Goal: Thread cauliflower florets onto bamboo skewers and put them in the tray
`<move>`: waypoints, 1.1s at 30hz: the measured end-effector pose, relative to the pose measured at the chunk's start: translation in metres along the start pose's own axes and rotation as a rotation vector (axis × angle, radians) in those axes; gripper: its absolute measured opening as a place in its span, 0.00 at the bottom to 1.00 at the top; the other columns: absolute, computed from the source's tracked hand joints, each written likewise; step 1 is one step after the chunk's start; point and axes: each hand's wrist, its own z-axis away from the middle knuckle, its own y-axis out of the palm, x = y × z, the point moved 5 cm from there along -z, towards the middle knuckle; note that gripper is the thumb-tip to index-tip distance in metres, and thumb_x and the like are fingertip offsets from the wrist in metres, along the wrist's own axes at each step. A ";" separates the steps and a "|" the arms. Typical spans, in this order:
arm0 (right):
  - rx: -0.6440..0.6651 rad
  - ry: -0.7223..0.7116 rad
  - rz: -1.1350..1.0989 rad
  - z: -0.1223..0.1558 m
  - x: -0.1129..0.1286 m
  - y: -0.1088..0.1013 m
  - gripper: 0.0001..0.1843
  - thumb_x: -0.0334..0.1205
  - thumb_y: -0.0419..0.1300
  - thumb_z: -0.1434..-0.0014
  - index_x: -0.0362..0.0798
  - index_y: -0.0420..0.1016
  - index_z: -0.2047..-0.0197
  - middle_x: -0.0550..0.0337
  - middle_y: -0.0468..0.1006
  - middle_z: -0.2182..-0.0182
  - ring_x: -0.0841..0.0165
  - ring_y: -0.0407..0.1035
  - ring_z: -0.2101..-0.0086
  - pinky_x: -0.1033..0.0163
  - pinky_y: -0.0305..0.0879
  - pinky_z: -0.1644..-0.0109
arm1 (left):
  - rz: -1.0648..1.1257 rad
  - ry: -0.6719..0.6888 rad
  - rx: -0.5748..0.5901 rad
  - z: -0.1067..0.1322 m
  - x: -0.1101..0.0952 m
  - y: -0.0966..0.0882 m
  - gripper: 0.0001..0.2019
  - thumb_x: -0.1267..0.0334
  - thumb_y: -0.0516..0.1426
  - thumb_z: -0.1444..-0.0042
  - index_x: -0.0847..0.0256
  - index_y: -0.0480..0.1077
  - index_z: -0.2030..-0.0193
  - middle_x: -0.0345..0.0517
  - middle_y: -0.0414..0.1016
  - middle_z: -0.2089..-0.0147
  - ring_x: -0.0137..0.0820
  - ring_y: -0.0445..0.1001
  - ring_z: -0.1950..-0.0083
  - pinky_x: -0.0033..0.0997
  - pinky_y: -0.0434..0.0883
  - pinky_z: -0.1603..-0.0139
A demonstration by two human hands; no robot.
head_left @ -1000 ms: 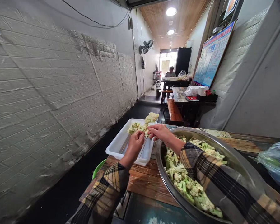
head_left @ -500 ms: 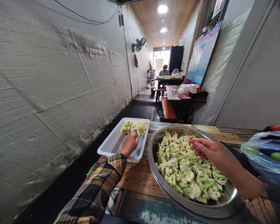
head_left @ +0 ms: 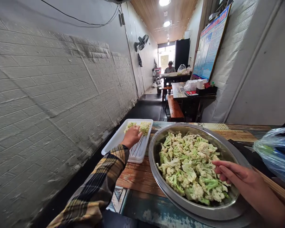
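My left hand [head_left: 132, 136] reaches over a white plastic tray [head_left: 114, 148], its fingers curled at pieces of cauliflower [head_left: 144, 128] on thin skewers [head_left: 139, 146]. What lies under those fingers is hidden from me. Beside the tray stands a wide steel bowl [head_left: 154, 167], heaped with cut cauliflower florets [head_left: 188, 167]. Above the bowl's right side hovers my right hand [head_left: 237, 177]. Its thumb and forefinger are pressed close together, the other fingers are bent in, and nothing shows between them.
The bowl and tray stand on a patchwork wooden table [head_left: 139, 177]. At its right are a clear plastic bag [head_left: 275, 152] with green things inside and a dark cloth [head_left: 247, 155]. Farther off are a bench [head_left: 175, 107], another table [head_left: 179, 90] and a seated person [head_left: 170, 68].
My left hand has moved forward over the cauliflower in the tray, baring more of the skewers. My right hand has drawn back to the right, towards the bowl's rim.
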 end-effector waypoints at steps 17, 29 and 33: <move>0.005 0.020 0.100 0.001 -0.021 -0.004 0.23 0.59 0.59 0.45 0.55 0.80 0.52 0.54 0.82 0.60 0.58 0.76 0.62 0.60 0.76 0.59 | 0.073 0.167 0.072 -0.047 0.009 0.061 0.34 0.80 0.47 0.52 0.68 0.55 0.35 0.57 0.49 0.29 0.38 0.50 0.29 0.42 0.51 0.31; 0.035 -0.084 0.091 0.000 -0.006 0.001 0.24 0.58 0.55 0.42 0.51 0.79 0.52 0.54 0.81 0.65 0.61 0.75 0.66 0.61 0.73 0.61 | 0.350 0.031 -0.048 -0.038 0.011 0.022 0.39 0.76 0.50 0.55 0.71 0.50 0.32 0.59 0.51 0.29 0.41 0.49 0.29 0.42 0.50 0.30; 0.034 -0.114 0.082 0.001 0.001 0.003 0.25 0.57 0.54 0.41 0.49 0.78 0.51 0.54 0.80 0.66 0.63 0.74 0.68 0.61 0.73 0.62 | 0.549 -0.079 -0.121 -0.012 0.027 -0.004 0.35 0.71 0.50 0.49 0.72 0.47 0.32 0.67 0.55 0.32 0.42 0.62 0.35 0.41 0.64 0.39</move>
